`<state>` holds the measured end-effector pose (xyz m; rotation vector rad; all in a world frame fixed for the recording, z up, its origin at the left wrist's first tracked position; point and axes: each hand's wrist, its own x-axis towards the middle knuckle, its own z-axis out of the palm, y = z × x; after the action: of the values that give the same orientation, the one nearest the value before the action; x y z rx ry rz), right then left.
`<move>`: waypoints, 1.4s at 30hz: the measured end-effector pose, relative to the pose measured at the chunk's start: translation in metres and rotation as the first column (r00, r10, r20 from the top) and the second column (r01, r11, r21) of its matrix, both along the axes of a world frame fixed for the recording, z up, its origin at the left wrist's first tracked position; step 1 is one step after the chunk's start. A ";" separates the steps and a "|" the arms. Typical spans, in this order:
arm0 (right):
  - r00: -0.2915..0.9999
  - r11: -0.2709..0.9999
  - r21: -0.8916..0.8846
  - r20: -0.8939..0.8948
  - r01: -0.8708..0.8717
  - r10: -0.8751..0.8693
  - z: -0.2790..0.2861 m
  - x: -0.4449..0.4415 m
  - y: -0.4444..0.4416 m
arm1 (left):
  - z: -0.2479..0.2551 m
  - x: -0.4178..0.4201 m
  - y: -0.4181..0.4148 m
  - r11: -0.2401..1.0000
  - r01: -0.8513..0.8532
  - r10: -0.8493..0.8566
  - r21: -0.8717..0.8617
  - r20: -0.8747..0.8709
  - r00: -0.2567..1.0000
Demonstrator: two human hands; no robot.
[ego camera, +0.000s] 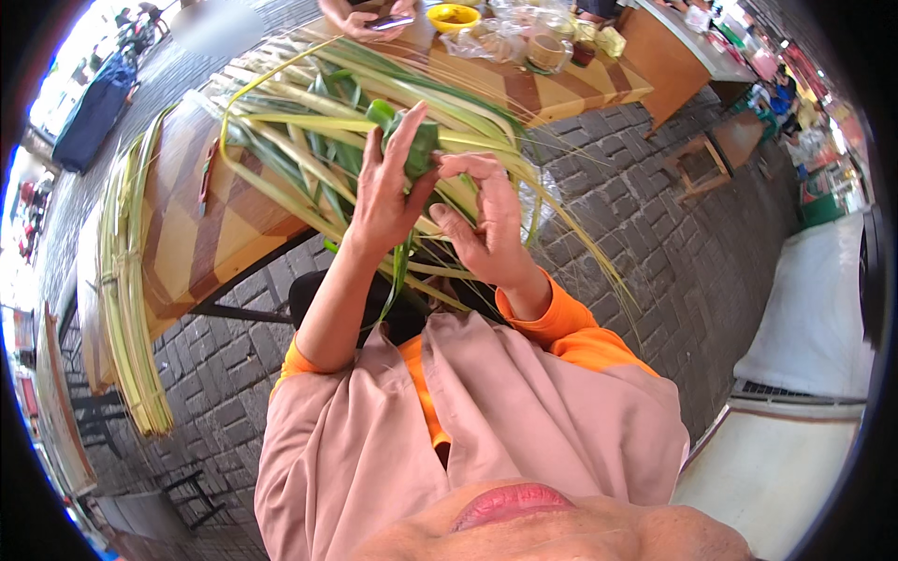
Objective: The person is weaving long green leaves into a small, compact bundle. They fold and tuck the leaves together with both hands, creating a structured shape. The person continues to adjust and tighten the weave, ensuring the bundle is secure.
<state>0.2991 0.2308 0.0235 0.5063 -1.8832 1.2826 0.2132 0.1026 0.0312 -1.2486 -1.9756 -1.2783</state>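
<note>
My left hand [396, 182] has its fingers raised and spread around a small folded green leaf piece [422, 144], its thumb against the piece's lower side. From the right, my right hand [484, 217] touches the piece's edge with a bent fingertip, its thumb held apart. A green strip [398, 270] hangs below my left hand. Behind and under both hands lies a heap of long palm leaves [316, 112], green blades with pale yellow ribs, spilling over the table's near edge.
The checked wooden table [189, 259] carries a tied bundle of leaf strips [126, 280] and a red-handled tool, perhaps a knife [207, 175]. Across it, another person's hands [372, 24] hold a phone, near a yellow bowl [454, 18] and a glass mug [547, 52]. A wooden stool [701, 168] lies right.
</note>
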 end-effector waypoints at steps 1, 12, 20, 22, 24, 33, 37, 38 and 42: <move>0.994 0.993 -0.093 0.078 -0.070 0.077 0.002 0.001 0.001 | 0.000 -0.001 -0.002 1.000 0.016 -0.017 -0.021 -0.036 0.999; 0.826 0.756 -0.567 0.219 -0.326 0.520 0.007 -0.001 0.013 | -0.010 -0.005 -0.004 0.974 0.073 -0.092 -0.213 -0.084 0.992; 0.822 0.602 -0.685 0.009 -0.409 0.569 0.005 -0.001 0.006 | -0.009 0.001 -0.011 0.978 0.182 -0.183 -0.106 -0.004 0.983; 0.788 0.531 -0.703 -0.068 -0.473 0.611 0.003 -0.008 0.010 | -0.009 0.005 -0.010 0.981 0.176 -0.171 -0.080 0.069 0.983; 0.755 0.438 -0.782 -0.064 -0.444 0.653 0.005 -0.008 0.008 | -0.010 0.009 -0.013 0.988 0.145 -0.137 -0.061 0.110 0.984; 0.619 0.243 -0.822 -0.161 -0.516 0.769 0.000 -0.026 0.005 | -0.025 0.010 -0.027 0.995 0.021 -0.010 -0.097 0.113 0.994; 0.640 0.250 -0.865 -0.103 -0.436 0.761 0.009 -0.022 0.002 | -0.024 0.020 -0.028 0.999 -0.017 0.018 -0.047 0.016 1.000; 0.605 0.180 -0.878 -0.145 -0.443 0.783 0.010 -0.021 -0.001 | -0.026 0.020 -0.029 0.999 -0.024 0.022 -0.048 -0.033 0.999; 0.533 -0.017 -0.889 -0.290 -0.457 0.795 0.004 -0.020 -0.005 | -0.019 0.025 -0.032 0.994 -0.040 0.038 -0.104 -0.020 0.999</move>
<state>0.2786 0.2256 0.0271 0.5647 -0.6170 2.9623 0.2377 0.0709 0.0122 -1.2588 -2.0665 -1.1542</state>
